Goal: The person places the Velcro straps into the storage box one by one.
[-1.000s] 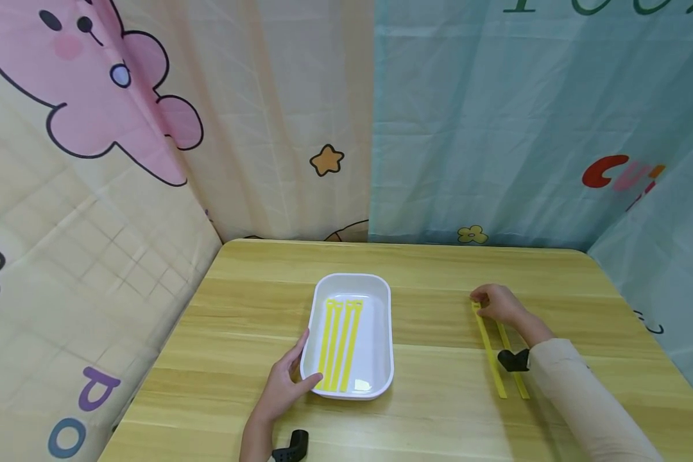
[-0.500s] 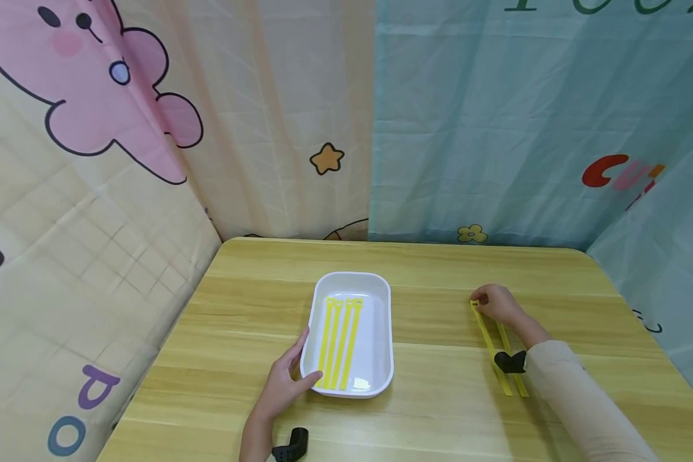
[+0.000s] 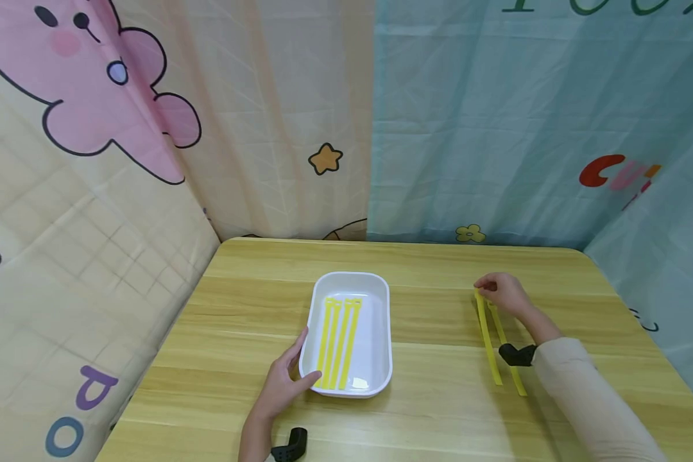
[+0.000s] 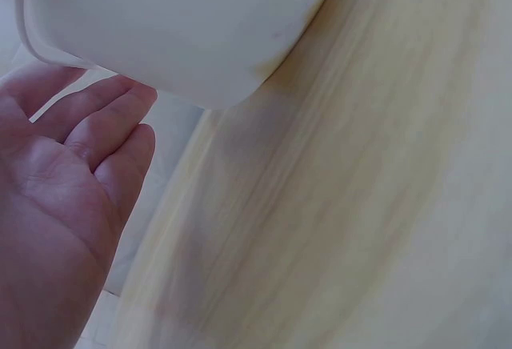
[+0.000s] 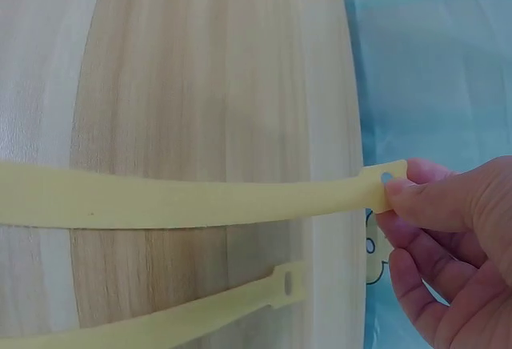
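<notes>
A white tray point(image 3: 375, 346) stands mid-table with several yellow hook-and-loop cable ties point(image 3: 350, 343) lying side by side in it. My left hand point(image 3: 283, 385) holds its near left side, thumb over the rim; in the left wrist view the fingers point(image 4: 112, 125) lie against the outer wall. On the right, my right hand point(image 3: 505, 295) pinches the slotted head of one yellow cable tie point(image 5: 200, 202) between thumb and fingers. That tie's head is raised, and its band slants down toward me. A second cable tie point(image 5: 224, 305) lies on the table beside it, partly hidden by the wrist camera in the head view.
The wooden table point(image 3: 254, 289) has its far edge against printed curtains point(image 3: 439, 128). Black wrist cameras sit on the left wrist point(image 3: 291, 444) and the right wrist point(image 3: 516, 355).
My right hand has lifted the pinched cable tie's head and moved slightly away from me, so the tie's near end has shifted back and left. The left hand and tray have stayed put.
</notes>
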`<move>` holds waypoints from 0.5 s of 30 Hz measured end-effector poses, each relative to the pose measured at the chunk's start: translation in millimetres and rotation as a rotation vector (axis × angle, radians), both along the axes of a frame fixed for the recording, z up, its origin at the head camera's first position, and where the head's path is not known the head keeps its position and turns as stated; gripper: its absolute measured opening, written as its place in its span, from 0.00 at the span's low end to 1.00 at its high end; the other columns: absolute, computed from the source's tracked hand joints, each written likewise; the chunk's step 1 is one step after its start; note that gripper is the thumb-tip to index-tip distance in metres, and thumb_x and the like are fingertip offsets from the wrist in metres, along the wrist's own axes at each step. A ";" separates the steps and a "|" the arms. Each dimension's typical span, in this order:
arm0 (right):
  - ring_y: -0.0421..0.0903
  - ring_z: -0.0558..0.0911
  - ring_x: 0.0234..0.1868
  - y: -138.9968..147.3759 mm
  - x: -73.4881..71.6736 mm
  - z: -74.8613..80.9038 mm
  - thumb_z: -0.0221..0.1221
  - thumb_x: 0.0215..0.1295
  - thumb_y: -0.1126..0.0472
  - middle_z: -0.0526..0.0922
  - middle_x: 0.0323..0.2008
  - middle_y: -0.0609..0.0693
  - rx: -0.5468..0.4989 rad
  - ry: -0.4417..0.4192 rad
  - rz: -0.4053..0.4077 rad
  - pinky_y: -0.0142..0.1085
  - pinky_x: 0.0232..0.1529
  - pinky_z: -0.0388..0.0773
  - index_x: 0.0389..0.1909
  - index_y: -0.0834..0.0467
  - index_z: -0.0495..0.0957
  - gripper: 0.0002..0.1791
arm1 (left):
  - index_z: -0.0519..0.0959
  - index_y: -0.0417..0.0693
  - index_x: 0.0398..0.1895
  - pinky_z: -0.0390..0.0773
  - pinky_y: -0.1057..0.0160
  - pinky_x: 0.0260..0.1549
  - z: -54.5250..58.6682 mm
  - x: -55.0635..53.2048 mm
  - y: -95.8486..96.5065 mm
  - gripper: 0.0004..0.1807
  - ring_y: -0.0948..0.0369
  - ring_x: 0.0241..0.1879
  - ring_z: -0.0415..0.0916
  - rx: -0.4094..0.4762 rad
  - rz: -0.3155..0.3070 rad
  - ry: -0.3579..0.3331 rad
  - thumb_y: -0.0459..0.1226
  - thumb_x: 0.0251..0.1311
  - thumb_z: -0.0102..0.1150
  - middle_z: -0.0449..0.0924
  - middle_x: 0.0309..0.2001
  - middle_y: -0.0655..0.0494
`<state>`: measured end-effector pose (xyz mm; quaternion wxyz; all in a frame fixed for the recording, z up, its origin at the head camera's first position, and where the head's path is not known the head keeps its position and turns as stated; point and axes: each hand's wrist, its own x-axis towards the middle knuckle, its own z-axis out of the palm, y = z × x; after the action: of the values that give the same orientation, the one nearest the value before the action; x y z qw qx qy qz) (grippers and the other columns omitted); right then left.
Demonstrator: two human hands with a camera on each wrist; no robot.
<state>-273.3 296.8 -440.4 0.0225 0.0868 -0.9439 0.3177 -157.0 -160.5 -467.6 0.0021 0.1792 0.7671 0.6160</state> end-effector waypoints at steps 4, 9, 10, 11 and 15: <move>0.56 0.78 0.35 1.3 3.2 5.4 0.56 0.60 0.73 0.80 0.33 0.61 0.001 0.007 -0.004 0.42 0.31 0.78 0.38 0.72 0.78 0.08 | 0.54 0.32 0.67 0.51 0.74 0.58 0.2 -0.3 -0.2 0.41 0.50 0.65 0.48 -0.008 0.004 -0.013 0.27 0.51 0.63 0.52 0.67 0.42; 0.58 0.79 0.37 2.7 8.3 13.7 0.56 0.60 0.73 0.80 0.35 0.63 -0.022 0.043 -0.019 0.46 0.35 0.78 0.40 0.72 0.78 0.09 | 0.54 0.33 0.67 0.51 0.74 0.58 0.4 0.2 0.2 0.41 0.50 0.65 0.48 -0.008 0.005 -0.032 0.27 0.50 0.63 0.51 0.67 0.43; 0.58 0.79 0.37 2.9 8.8 15.5 0.56 0.60 0.73 0.80 0.36 0.64 -0.025 0.052 -0.018 0.46 0.35 0.78 0.40 0.72 0.78 0.09 | 0.54 0.33 0.67 0.51 0.74 0.58 0.6 0.3 0.4 0.41 0.50 0.65 0.48 -0.007 0.008 -0.034 0.27 0.50 0.63 0.52 0.67 0.43; 0.58 0.79 0.37 2.9 9.1 17.3 0.56 0.60 0.72 0.80 0.36 0.64 -0.025 0.062 -0.018 0.46 0.35 0.78 0.40 0.72 0.78 0.09 | 0.55 0.33 0.67 0.51 0.74 0.58 0.8 0.4 0.5 0.41 0.51 0.65 0.48 -0.006 0.010 -0.033 0.26 0.50 0.63 0.52 0.67 0.43; 0.57 0.79 0.36 2.1 9.9 25.1 0.57 0.60 0.72 0.81 0.36 0.63 -0.018 0.093 -0.015 0.45 0.34 0.79 0.40 0.71 0.78 0.09 | 0.55 0.32 0.67 0.51 0.74 0.58 1.3 0.2 1.1 0.40 0.51 0.65 0.49 -0.003 0.014 -0.024 0.26 0.50 0.63 0.52 0.67 0.43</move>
<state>-263.4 299.0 -415.3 0.0694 0.0941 -0.9396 0.3216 -156.8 -159.4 -466.3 0.0071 0.1665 0.7690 0.6171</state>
